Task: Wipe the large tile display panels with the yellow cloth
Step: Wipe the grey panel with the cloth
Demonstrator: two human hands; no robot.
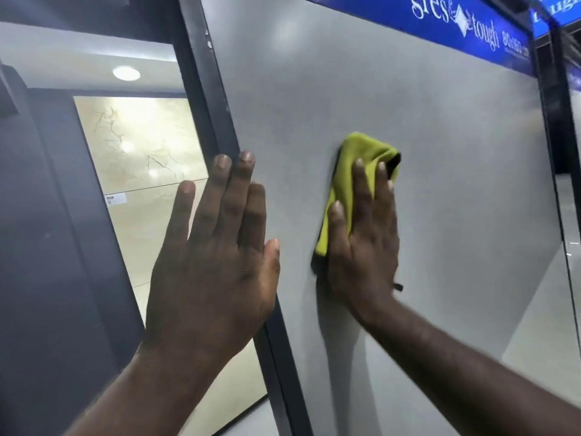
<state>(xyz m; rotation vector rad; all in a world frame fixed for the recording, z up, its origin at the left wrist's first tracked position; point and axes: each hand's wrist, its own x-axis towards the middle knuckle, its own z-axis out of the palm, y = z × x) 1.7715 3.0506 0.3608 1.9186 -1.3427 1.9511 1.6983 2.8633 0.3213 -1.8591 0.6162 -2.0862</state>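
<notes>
A large grey tile panel (440,158) fills the middle and right of the head view, upright in a dark frame. My right hand (364,243) lies flat on the folded yellow cloth (361,152) and presses it against the panel, fingers straight and spread. The cloth sticks out above and to the left of the fingers, with a dark underside at its edges. My left hand (217,259) is flat too, fingers straight, resting over the panel's left edge and its dark frame (220,99).
A blue brand strip (456,23) with white lettering runs along the panel's top. Left of the frame stands a glossy beige marble panel (141,146) reflecting ceiling lights. Another framed panel (572,215) begins at the far right.
</notes>
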